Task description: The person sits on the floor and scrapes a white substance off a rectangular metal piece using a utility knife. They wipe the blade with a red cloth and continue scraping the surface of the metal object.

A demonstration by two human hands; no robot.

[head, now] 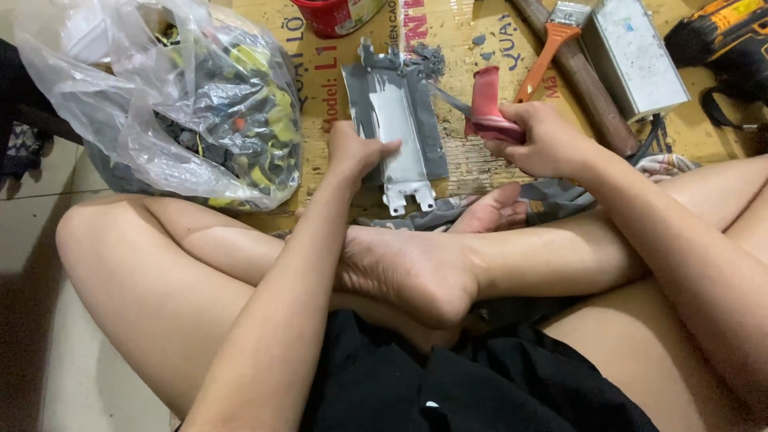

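Sitting on cardboard (scuffed), tiled floor

There are 2 hands: the left hand and the right hand. I count 1 flat metal plate, 1 red-handled scraper, 1 clear plastic bag of parts at upper left, 1 orange-handled brush, 1 wooden stick, 1 metal box, 1 red cup and 1 power drill at upper right.

Flattened cardboard on tiled floor, grey metal plate, plastic bag, brush
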